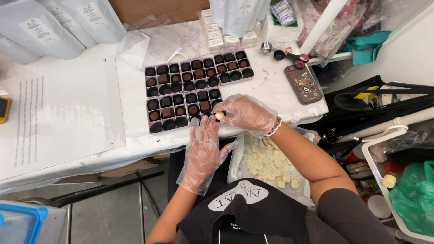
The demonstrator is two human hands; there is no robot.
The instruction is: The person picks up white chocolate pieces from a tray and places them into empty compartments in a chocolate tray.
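Both my hands wear clear plastic gloves. My right hand [246, 113] pinches a small round white chocolate [219, 116] at the front right corner of a purple chocolate tray [204, 105]. My left hand [204, 149] is flat with fingers apart, its fingertips touching that tray's front edge just left of the white piece. Several purple trays [166, 113] lie in two rows on the white table [271, 90], their cups holding dark and brown chocolates. On my lap sits a clear bag of white chocolate pieces [269, 165].
A large white printed sheet [58, 117] covers the table's left. A phone [303, 83] and scissors [294, 58] lie at the right. Grey pouches [54, 22], clear sleeves [167, 38] and small labelled boxes [217, 34] stand behind. A bin with a green bag [413, 199] is at right.
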